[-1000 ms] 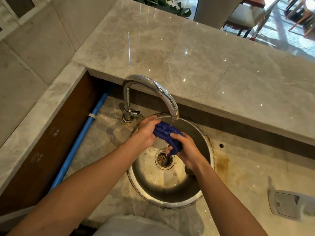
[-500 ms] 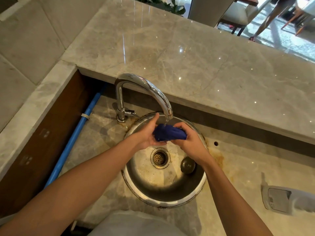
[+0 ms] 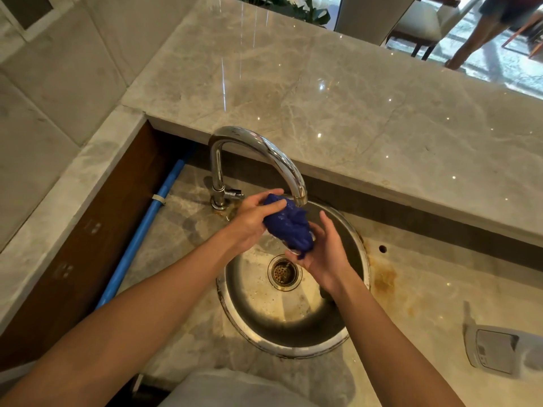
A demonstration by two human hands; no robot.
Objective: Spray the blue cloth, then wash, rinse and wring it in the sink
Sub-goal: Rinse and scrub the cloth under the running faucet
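Note:
The wet blue cloth (image 3: 289,226) is bunched into a lump right under the spout of the chrome faucet (image 3: 258,151), above the round steel sink (image 3: 293,327). My left hand (image 3: 254,218) grips its upper left side with thumb and fingers over it. My right hand (image 3: 323,257) cups it from below and the right, palm up, fingers spread along the cloth. Water trickles down toward the drain (image 3: 284,271).
A raised marble counter (image 3: 352,113) runs behind the sink. A blue pipe (image 3: 141,233) lies along the left by a wooden panel. A grey plastic device (image 3: 496,351) sits on the stained lower counter at right. A person's legs (image 3: 484,30) and chairs are beyond the counter.
The cloth went from a tight horizontal twist between both fists to a looser lump. My right hand dropped beneath it and opened its fingers; my left shifted on top.

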